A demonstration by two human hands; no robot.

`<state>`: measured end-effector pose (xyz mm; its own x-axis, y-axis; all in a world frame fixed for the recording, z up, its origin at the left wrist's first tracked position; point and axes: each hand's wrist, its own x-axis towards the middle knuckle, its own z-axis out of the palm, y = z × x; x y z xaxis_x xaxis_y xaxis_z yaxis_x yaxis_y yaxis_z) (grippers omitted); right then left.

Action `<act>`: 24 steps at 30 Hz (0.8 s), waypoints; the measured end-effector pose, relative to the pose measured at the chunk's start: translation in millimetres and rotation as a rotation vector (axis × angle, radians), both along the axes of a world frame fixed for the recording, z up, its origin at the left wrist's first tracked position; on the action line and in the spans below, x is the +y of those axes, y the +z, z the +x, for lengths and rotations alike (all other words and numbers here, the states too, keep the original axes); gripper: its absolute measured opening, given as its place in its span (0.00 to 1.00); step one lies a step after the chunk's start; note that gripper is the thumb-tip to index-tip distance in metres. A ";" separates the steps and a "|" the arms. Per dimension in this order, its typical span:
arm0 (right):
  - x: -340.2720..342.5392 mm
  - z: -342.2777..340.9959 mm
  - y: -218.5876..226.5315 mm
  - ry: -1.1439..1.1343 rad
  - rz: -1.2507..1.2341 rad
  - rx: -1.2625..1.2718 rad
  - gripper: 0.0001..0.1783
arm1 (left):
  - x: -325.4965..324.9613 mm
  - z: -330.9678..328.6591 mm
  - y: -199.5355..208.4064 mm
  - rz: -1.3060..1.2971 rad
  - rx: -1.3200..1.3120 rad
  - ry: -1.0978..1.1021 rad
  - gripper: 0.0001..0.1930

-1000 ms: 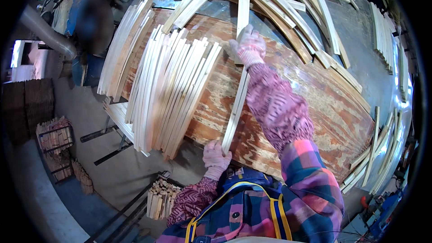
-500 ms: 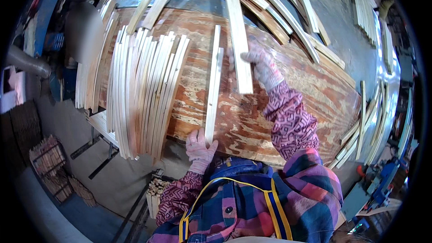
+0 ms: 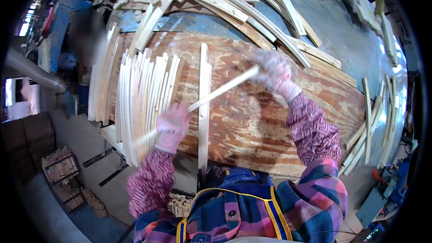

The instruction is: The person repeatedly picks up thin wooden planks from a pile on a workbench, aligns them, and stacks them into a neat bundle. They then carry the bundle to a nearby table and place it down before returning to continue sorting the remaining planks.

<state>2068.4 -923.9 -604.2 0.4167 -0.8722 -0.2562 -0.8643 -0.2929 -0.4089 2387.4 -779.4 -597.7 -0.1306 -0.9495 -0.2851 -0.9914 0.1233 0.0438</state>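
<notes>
A pale wooden slat (image 3: 229,85) slants over the board, its far end up to the right. My gloved left hand (image 3: 173,121) is closed around it, and its lower end sticks out beyond the wrist, smeared by motion. At the slat's upper end is my gloved right hand (image 3: 275,74); its fingers are blurred, so their grip is unclear. Below the slanting slat, two narrow slats (image 3: 204,121) lie side by side, pointing toward my body. Left of them a row of several upright-running slats (image 3: 148,81) is packed together, partly behind my left hand.
The reddish, worn plywood board (image 3: 252,139) lies beneath the work. Loose curved wooden strips (image 3: 252,13) are heaped along its far side. More strips (image 3: 368,121) lean at the right. A co-worker's gloved hand (image 3: 357,6) holds strips at the far right. Bundled wood pieces (image 3: 60,166) stand lower left.
The slat has swung from pointing away from me to a slant. My left hand has left the two slats' near ends and closed on it. My right hand has shifted right.
</notes>
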 end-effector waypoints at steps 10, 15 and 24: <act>-177.7 98.1 -65.3 -0.202 -0.277 0.182 0.27 | 105.1 47.3 -110.4 -0.101 -0.155 0.666 0.43; -142.5 75.6 -24.7 -0.299 0.243 0.170 0.21 | 69.6 58.8 -103.2 -0.170 -0.182 0.585 0.44; 119.5 -128.8 -48.9 -0.354 0.191 0.154 0.28 | -61.2 -53.1 -27.9 -0.367 0.082 0.019 0.30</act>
